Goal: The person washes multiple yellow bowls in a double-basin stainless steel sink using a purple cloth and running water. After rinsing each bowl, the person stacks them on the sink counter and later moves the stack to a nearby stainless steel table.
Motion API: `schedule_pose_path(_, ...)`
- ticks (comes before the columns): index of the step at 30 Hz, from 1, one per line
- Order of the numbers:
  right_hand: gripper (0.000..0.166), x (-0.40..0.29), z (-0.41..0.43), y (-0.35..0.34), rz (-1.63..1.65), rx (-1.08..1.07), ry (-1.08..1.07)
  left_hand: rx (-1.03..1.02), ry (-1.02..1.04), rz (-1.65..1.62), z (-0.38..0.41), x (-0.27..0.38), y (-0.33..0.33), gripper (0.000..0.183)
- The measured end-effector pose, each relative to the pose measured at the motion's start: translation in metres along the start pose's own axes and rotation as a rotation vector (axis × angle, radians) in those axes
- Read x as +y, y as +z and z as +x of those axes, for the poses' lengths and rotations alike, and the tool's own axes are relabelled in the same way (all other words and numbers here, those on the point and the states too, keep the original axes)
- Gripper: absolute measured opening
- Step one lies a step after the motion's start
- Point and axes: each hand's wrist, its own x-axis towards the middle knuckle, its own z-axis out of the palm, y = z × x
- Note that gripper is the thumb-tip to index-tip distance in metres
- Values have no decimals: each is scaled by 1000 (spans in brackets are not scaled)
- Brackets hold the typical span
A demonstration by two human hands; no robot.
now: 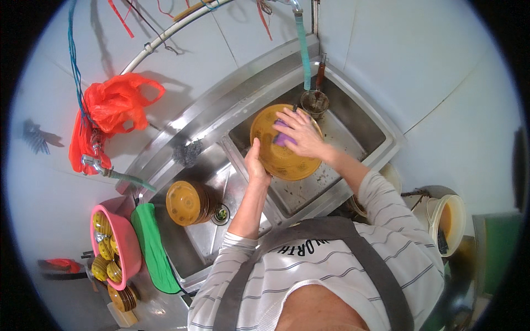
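Note:
Over the right basin of a steel double sink (273, 211), my left hand (257, 165) grips the left rim of a round brown-yellow plate (290, 165). My right hand (300, 134) presses a purple cloth or sponge (283, 134) on the plate's face, its fingers spread over it. Just past the plate, a small strainer (314, 102) with a brown handle stands in the basin's corner. A stack of similar plates (184, 202) rests tilted on its side in the left basin, beside the drain (221, 214).
A pink basin (134, 252) of yellow bowls and a green cloth (153, 248) lie at the left. Steel wool (188, 153) sits on the ledge. Hoses hang from the left tap (93, 161) and the back tap (297, 10). A red plastic bag (116, 103) hangs on the wall; buckets (451, 223) stand right.

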Motion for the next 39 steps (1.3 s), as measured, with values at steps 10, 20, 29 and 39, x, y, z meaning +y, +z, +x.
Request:
schedule_pose_path(10, 46, -52, -28, -22, 311, -217, -22, -20, -3, -147, 16, 26, -21, 50)
schedule_pose_path(20, 44, -14, -5, -86, 1704, 398, 407, -122, -398, -273, -10, 8, -43, 40)
schedule_pose_path(29, 37, 10, -8, -26, 2426, 36, 681, -214, -678, -108, -11, -35, -26, 40)
schedule_pose_path(39, 28, -51, -67, 34, 2441, 696, 1192, -110, -80, 103, -3, -19, -16, 36)
